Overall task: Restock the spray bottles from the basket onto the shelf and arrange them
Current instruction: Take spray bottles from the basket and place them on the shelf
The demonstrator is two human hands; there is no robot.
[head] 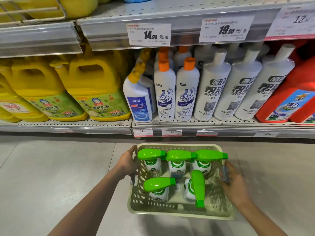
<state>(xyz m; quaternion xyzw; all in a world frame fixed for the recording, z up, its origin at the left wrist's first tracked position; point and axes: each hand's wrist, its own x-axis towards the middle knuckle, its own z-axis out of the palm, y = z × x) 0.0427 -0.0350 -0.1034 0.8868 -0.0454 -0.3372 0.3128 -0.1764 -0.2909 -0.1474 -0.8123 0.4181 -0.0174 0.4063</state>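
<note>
A pale green perforated basket (pixel 172 209) is low in front of the shelf, above the grey floor. Several white spray bottles with bright green trigger heads stand inside it: three along the far side (pixel 179 155) and two nearer me (pixel 159 183), one of them with its head turned toward me (pixel 198 186). My left hand (pixel 127 161) grips the basket's left rim. My right hand (pixel 234 182) grips the right rim. The shelf (pixel 221 122) above the basket carries other cleaner bottles.
Yellow detergent jugs (pixel 95 87) fill the shelf's left half. White bottles with orange caps (pixel 186 89), tall white bottles (pixel 213 89) and red jugs (pixel 293 97) fill the right. An upper shelf with price tags (pixel 149 34) overhangs them. Grey floor tiles (pixel 51 167) lie on both sides of the basket.
</note>
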